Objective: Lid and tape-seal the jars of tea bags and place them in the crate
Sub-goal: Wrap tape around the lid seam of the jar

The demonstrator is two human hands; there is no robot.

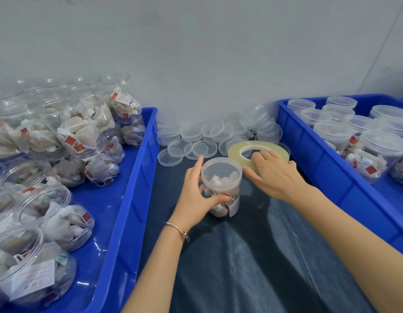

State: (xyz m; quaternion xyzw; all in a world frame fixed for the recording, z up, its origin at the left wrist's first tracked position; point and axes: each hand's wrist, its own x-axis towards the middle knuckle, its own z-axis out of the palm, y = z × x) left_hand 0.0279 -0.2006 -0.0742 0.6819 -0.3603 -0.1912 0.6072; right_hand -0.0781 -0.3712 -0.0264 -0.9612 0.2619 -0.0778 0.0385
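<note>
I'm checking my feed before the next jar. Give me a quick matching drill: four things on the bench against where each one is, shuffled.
Things:
1. lidded jar
2. tape roll
3. loose lids
4. open jars

Places:
A. in the left blue crate
B. piled by the wall between the crates
C. upright on the dark cloth, gripped by the left hand
D. under the right hand, just behind the jar

Pairs: 1-C, 2-D, 3-B, 4-A
</note>
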